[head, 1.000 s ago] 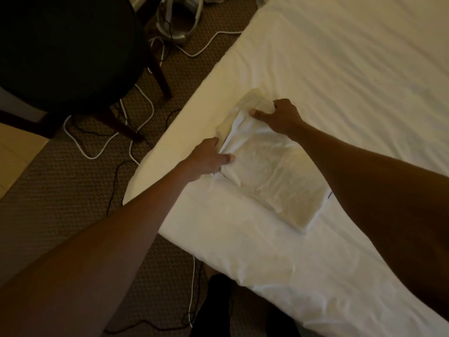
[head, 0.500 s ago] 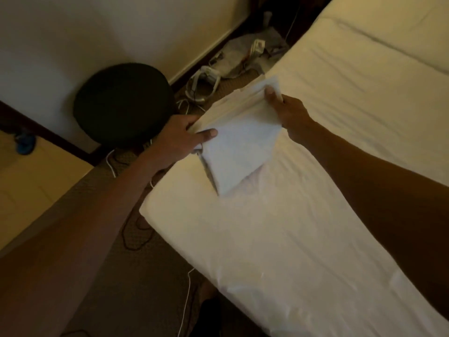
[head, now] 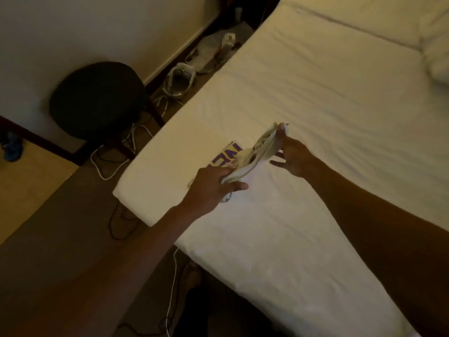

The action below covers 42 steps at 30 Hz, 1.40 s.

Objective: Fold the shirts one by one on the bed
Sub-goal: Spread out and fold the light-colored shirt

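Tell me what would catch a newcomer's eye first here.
First comes the folded white shirt with purple lettering, held up between the left hand and right hand just above the white bed, near its left edge. Next is the round black stool on the floor to the left by the wall, with white cables trailing beneath.
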Motion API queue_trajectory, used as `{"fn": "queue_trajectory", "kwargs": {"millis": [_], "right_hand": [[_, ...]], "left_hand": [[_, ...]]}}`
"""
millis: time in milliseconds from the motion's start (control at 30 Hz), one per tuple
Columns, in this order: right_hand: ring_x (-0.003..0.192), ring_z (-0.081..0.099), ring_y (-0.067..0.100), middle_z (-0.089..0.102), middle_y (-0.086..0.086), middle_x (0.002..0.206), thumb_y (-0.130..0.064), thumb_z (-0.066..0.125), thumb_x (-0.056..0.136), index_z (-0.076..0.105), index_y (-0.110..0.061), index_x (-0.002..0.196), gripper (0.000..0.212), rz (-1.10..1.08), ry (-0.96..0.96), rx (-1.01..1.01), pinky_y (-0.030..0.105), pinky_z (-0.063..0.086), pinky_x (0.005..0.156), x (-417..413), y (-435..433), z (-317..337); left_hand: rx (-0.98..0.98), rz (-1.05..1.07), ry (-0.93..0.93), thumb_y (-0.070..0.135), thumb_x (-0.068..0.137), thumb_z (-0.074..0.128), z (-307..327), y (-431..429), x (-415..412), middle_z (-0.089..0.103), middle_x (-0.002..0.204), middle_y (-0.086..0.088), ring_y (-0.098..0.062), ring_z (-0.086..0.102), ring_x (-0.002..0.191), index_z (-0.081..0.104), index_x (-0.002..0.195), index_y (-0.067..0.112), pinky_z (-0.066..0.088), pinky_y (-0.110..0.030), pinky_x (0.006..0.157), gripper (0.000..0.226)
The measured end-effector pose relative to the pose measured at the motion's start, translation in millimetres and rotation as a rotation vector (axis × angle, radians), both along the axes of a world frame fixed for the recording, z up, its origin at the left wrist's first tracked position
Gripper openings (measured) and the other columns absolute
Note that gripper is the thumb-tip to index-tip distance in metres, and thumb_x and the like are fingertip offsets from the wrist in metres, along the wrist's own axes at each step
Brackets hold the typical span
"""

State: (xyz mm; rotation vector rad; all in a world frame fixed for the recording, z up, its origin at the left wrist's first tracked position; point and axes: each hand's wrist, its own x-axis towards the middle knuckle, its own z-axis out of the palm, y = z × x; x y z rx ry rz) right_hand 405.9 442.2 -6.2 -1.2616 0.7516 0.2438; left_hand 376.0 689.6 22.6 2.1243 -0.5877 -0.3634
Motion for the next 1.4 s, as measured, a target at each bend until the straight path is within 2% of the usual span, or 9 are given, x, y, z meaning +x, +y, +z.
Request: {"fn": "queue_trajectory", "kwargs": {"millis": [67,233,367,467,567,700,1033,1300,1400], "right_hand": [[0.120,0.055,0.027,0.054,0.005,0.133,-0.063,0.067,0.076,0.056,-0.019,0.111,0.057,-0.039,0.065,0.006,0.049,0.047,0.103,-37,-20,-34],[0.111,0.063,0.024,0.063,0.007,0.123,-0.086,0.069,0.039,0.058,-0.014,0.116,0.106,-0.040,0.189,0.001,0.040,0.056,0.086,-110,-64,-86],[0.069,0.061,0.018,0.061,0.003,0.073,-0.078,0.038,0.084,0.056,-0.015,0.081,0.066,-0.152,0.228,0.044,0.034,0.050,0.073,-147,-88,-95],[0.099,0.064,0.023,0.066,0.003,0.104,-0.081,0.033,0.084,0.061,-0.018,0.106,0.073,-0.195,0.283,0.065,0.047,0.051,0.091,-182,-103,-100],[0.110,0.059,0.025,0.057,0.006,0.128,-0.080,0.039,0.082,0.049,-0.014,0.133,0.083,-0.177,0.366,-0.011,0.053,0.046,0.099,-217,-108,-103],[0.096,0.066,0.022,0.068,0.010,0.111,-0.075,0.053,0.080,0.061,-0.005,0.116,0.079,-0.155,0.478,-0.085,0.040,0.054,0.088,-259,-101,-114],[0.069,0.063,0.016,0.063,0.002,0.067,-0.060,0.087,0.057,0.064,-0.010,0.064,0.056,-0.136,0.505,-0.149,0.030,0.049,0.064,-293,-16,-144],[0.104,0.058,0.021,0.060,0.003,0.119,-0.052,0.090,0.057,0.055,-0.011,0.128,0.089,-0.169,0.445,-0.113,0.036,0.054,0.084,-282,14,-160],[0.106,0.058,0.024,0.061,0.005,0.118,-0.044,0.089,0.065,0.056,-0.008,0.126,0.078,-0.112,0.427,-0.189,0.034,0.050,0.082,-282,14,-165]], "left_hand": [[-0.016,-0.043,0.094,0.031,0.084,0.080,-32,-19,-31,0.019,0.052,0.009,-0.003,0.029,0.046,0.035,0.057,0.011,0.024,-0.015,0.050,0.056],[-0.008,-0.143,0.241,0.043,0.087,0.074,-94,-67,-92,0.040,0.047,0.005,-0.004,0.039,0.048,0.044,0.057,0.025,0.038,-0.029,0.051,0.047],[0.149,-0.285,0.334,0.046,0.092,0.068,-130,-102,-123,0.065,0.070,-0.009,-0.011,0.059,0.064,0.071,0.089,0.007,0.041,-0.024,0.054,0.039],[0.361,-0.456,0.438,0.049,0.093,0.065,-131,-122,-129,0.074,0.110,-0.006,-0.017,0.068,0.100,0.061,0.136,0.012,0.050,-0.018,0.075,0.057],[0.453,-0.542,0.280,0.044,0.094,0.065,-129,-139,-106,0.075,0.109,-0.004,-0.018,0.068,0.104,0.069,0.127,0.016,0.051,-0.029,0.091,0.043],[0.427,-0.571,0.062,0.031,0.094,0.066,-128,-174,-60,0.074,0.106,-0.005,-0.024,0.068,0.101,0.073,0.114,0.017,0.053,-0.037,0.086,0.026],[0.904,-1.076,-0.068,0.054,0.081,0.076,-164,-294,-12,0.028,0.160,-0.014,-0.035,0.034,0.142,0.012,0.158,0.012,0.035,-0.045,0.110,0.108],[0.861,-1.047,0.245,0.060,0.053,0.088,-176,-310,0,0.042,0.149,-0.006,-0.029,0.044,0.132,0.040,0.147,0.021,0.044,-0.044,0.101,0.113],[0.873,-1.087,0.296,0.065,0.042,0.088,-172,-311,6,0.062,0.126,-0.006,-0.028,0.058,0.114,0.063,0.125,0.014,0.052,-0.042,0.090,0.101]]}}
